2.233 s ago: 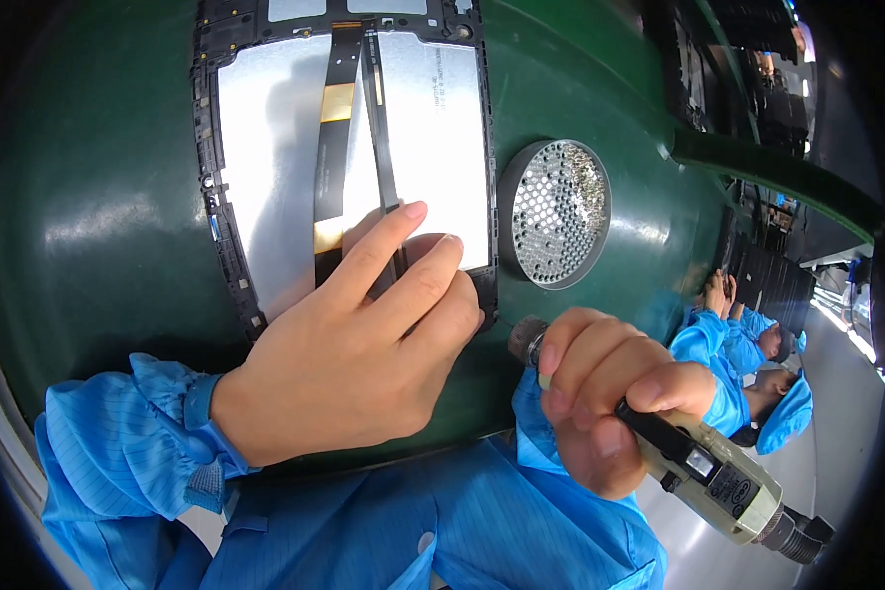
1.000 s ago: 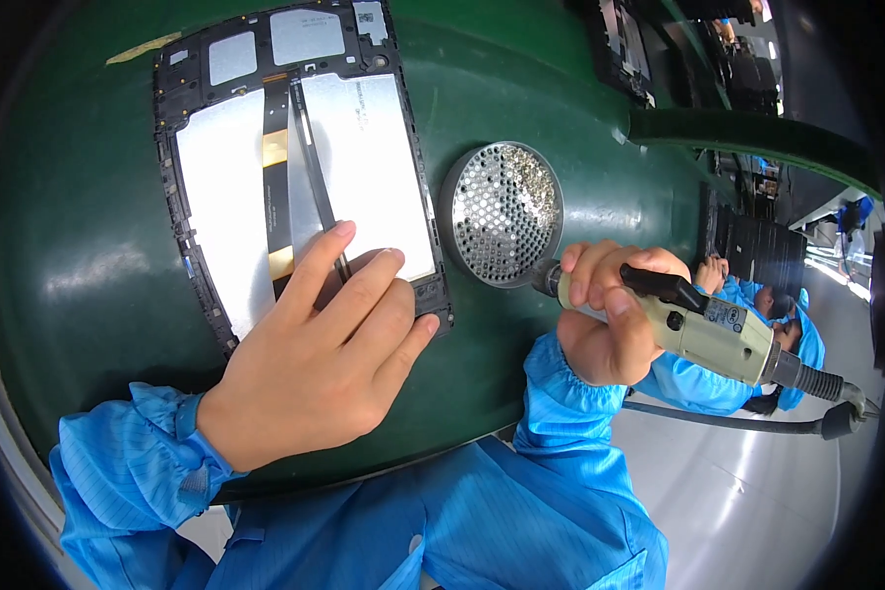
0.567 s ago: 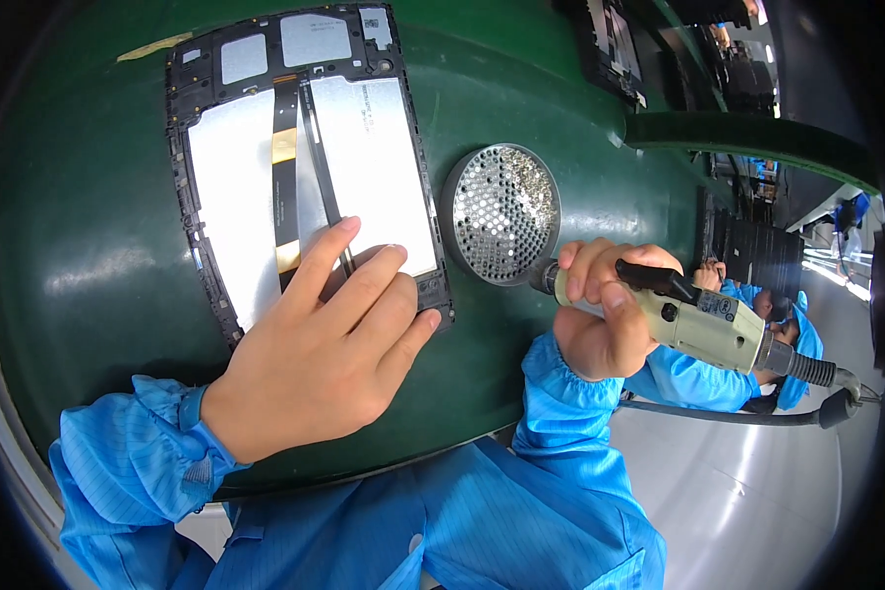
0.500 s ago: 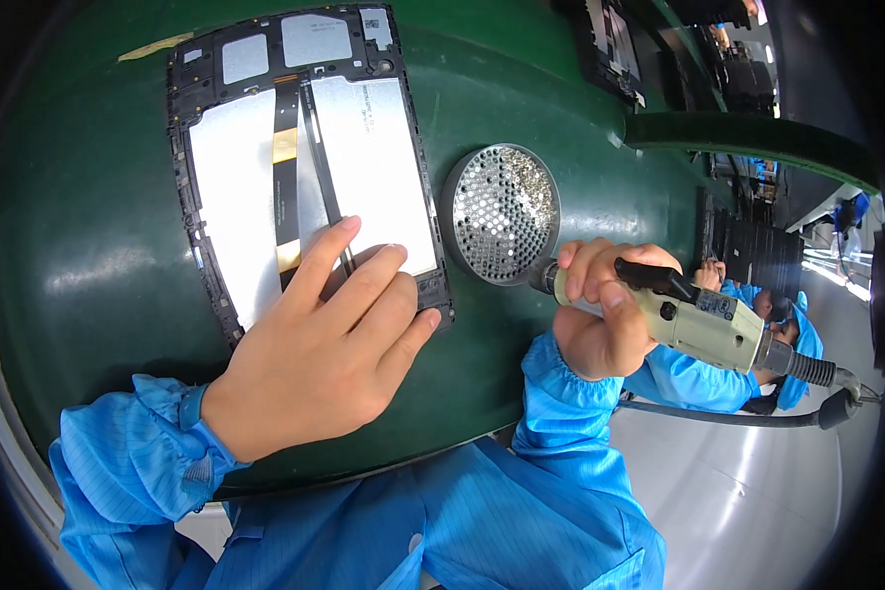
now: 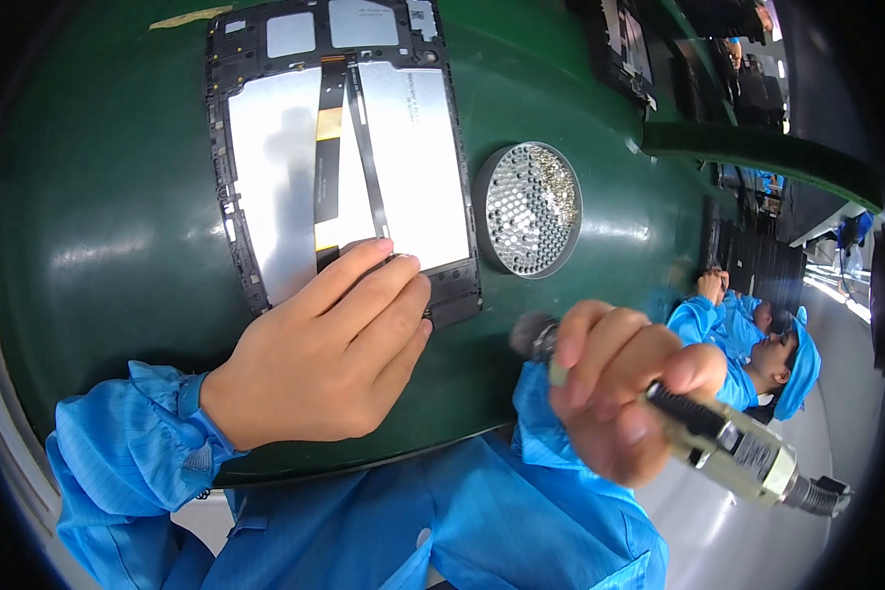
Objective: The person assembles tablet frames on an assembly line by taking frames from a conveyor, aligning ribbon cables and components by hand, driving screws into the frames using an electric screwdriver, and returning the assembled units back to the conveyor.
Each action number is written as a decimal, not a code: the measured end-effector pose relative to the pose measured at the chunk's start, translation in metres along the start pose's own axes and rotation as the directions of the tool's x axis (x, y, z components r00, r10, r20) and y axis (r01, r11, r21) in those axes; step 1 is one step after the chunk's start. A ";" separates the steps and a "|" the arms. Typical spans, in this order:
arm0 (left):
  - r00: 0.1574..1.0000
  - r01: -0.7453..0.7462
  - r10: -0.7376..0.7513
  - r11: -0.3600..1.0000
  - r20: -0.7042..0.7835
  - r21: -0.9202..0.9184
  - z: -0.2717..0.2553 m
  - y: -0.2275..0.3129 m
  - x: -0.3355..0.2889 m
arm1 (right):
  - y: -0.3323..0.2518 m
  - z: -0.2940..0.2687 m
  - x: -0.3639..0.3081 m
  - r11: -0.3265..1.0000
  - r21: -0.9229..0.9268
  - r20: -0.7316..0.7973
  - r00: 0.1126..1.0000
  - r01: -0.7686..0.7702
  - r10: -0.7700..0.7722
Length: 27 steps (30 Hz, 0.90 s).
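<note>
My left hand (image 5: pixel 329 344) lies on the near end of an opened tablet housing (image 5: pixel 418 187), its fingers stretched out over the lower edge. The housing has a black frame and shiny silver panels. Down its middle run a black ribbon cable (image 5: pixel 326 187) with gold patches and a thin black strip (image 5: pixel 367 157), whose near ends reach under my fingers. My right hand (image 5: pixel 624 388) grips a pale green electric screwdriver (image 5: pixel 747 452), raised near the table's front edge. Motion blurs the tool's dark nose, and its bit cannot be made out.
A round dish (image 5: pixel 492 211) of small screws, with a perforated plate, stands right of the housing. A green bar (image 5: pixel 757 152) crosses at the right. Beyond it, a co-worker in blue (image 5: pixel 747 344) sits by stacked dark panels (image 5: pixel 757 251). Another device (image 5: pixel 624 44) lies at the far right.
My right hand has drawn the screwdriver back from the dish, toward me. The left fingers sit closer to the housing's near edge. The whole view has shifted a little.
</note>
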<state>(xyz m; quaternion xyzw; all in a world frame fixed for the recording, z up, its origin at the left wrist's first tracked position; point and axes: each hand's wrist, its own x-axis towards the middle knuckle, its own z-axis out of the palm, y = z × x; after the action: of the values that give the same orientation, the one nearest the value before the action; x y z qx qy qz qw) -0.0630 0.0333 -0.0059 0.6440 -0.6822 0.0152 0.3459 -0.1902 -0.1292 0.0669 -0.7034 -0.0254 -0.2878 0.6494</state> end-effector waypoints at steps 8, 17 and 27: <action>1.000 0.011 -0.011 1.000 -0.026 0.002 -0.004 0.000 -0.006 | 0.009 0.027 0.003 0.996 -0.027 0.077 0.994 -0.080 0.082; 0.998 0.017 -0.016 1.000 -0.055 0.017 -0.004 0.000 -0.008 | 0.010 0.033 0.003 0.993 -0.022 0.099 0.988 -0.114 0.115; 0.999 0.011 -0.011 1.000 -0.044 0.008 -0.008 -0.002 -0.009 | 0.011 0.035 0.004 0.995 -0.013 0.092 0.990 -0.104 0.104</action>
<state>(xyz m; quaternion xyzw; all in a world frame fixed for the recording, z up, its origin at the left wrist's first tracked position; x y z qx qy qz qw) -0.0585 0.0442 -0.0047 0.6487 -0.6708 0.0301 0.3582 -0.1690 -0.1000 0.0592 -0.7188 -0.0176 -0.2207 0.6590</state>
